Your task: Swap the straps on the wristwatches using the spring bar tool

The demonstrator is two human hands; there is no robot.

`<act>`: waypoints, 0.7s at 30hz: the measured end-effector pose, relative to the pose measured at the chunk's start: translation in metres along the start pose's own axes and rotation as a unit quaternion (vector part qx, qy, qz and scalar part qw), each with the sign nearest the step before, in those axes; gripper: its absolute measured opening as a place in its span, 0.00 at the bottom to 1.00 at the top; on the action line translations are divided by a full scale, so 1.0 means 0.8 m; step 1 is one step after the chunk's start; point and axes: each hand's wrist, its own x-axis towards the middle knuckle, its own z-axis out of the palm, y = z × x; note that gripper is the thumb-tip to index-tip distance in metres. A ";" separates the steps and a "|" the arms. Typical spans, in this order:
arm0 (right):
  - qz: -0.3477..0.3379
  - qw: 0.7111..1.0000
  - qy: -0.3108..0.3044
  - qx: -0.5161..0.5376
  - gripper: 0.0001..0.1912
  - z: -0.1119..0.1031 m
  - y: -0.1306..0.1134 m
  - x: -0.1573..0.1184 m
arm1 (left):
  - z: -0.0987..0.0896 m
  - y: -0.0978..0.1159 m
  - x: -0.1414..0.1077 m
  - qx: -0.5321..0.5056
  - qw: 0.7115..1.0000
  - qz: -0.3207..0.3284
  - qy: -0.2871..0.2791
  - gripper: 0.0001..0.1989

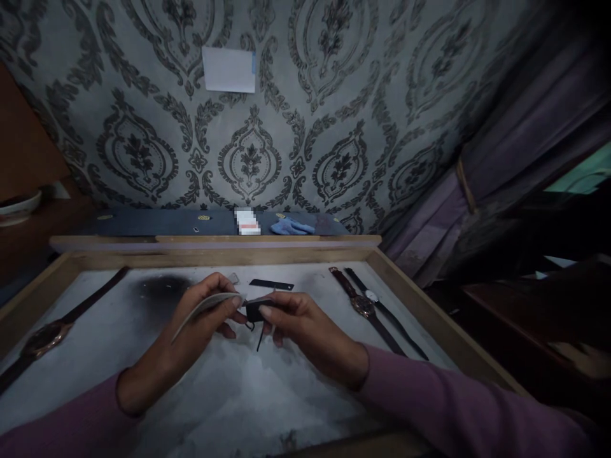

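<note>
My left hand (191,331) is closed on a pale, curved strip (203,306) that looks like a strap, pinched near its end between thumb and fingers. My right hand (305,324) pinches a small black, flat piece (255,310) with the thumb on top. The two pieces meet or nearly meet between the hands; whether they are joined I cannot tell. Below them hangs a thin dark strip (259,338). Just beyond the hands, a black blade-like strip (272,284) lies on the white tray surface (229,394).
A brown-strapped wristwatch (45,338) lies at the left. Two more watches, one brown-strapped (363,305) and one black-strapped (373,296), lie at the right. A wooden rim (214,257) borders the surface. Behind it are a blue cloth (292,226) and a white packet (247,221).
</note>
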 end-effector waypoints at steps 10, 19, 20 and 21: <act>0.065 0.990 0.013 0.126 0.17 0.004 0.008 -0.005 | 0.001 -0.001 0.000 0.040 0.999 0.022 -0.003 0.13; 0.057 0.994 0.010 0.088 0.19 -0.002 0.009 -0.003 | -0.006 -0.010 0.004 0.050 0.998 0.043 -0.016 0.07; 0.055 0.995 0.008 0.081 0.19 -0.003 0.009 -0.002 | -0.007 -0.011 0.004 0.064 0.996 0.051 -0.018 0.06; 0.052 0.996 0.005 0.074 0.19 -0.004 0.009 -0.001 | -0.008 -0.013 0.004 0.083 0.994 0.061 -0.019 0.06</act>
